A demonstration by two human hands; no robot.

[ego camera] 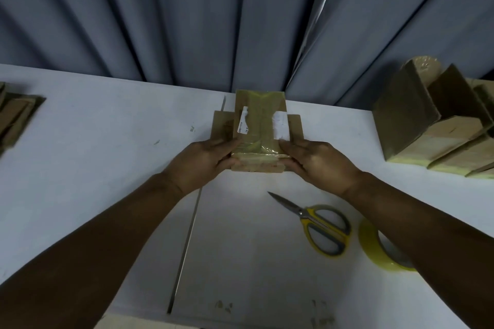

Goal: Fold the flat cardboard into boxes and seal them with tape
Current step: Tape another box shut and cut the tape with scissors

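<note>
At mid-table, the box (260, 125): sits at 12 o'clock from the person with its taped face up. Glossy tape runs along the centre seam and over the near edge, and loose flaps stick out at its 9 and 3 o'clock. Whether it rests on the table (107, 141) or is lifted, I cannot tell.
Left hand (203, 161): grips the box's near corner at 8 o'clock, fingers curled along the side.
Right hand (318, 161): holds the opposite near corner at 4 o'clock in the same way.
Step in hand: probably bedding the tape end over the near edge.
Doing it well: keep both corners squeezed square. Rub the thumbs outward from the seam so no bubble or lifted edge remains, then deal with the side flaps.
Scissors (320, 227): lie blades together at 5 o'clock, tips toward the box.
Tape roll (379, 251): lies just beyond the scissors, partly under the right forearm.
Finished boxes (427, 125): stand at 3 o'clock, well apart.
Flat cardboard (16, 115): is stacked at 9 o'clock, at the table's edge.
</note>
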